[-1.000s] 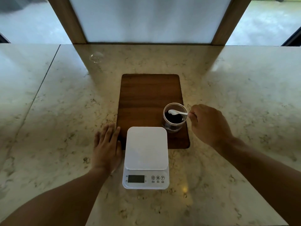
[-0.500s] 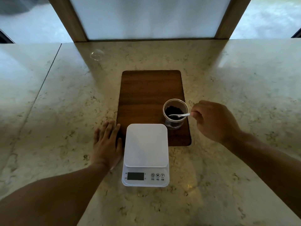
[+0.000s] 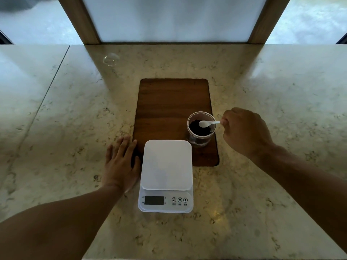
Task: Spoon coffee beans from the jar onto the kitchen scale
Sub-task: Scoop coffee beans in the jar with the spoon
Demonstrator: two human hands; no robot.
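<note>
A clear jar (image 3: 201,141) with dark coffee beans (image 3: 197,129) stands on the near right part of a dark wooden board (image 3: 172,102). My right hand (image 3: 246,132) pinches the handle of a small white spoon (image 3: 205,124), whose bowl sits inside the jar's mouth above the beans. A white kitchen scale (image 3: 166,166) sits just in front of the jar, its platform bare and its display dark. My left hand (image 3: 121,164) lies flat on the counter, fingers together, touching the scale's left side.
The marble counter (image 3: 262,184) stretches all around, with a seam at the left. A small clear glass lid or dish (image 3: 111,59) rests at the back left. A wooden-framed window panel (image 3: 174,17) rises behind the counter.
The spoon dipped edge-on into the beans half a second ago; now its bowl is turned up and raised a little in the jar's mouth. My left hand has stayed flat.
</note>
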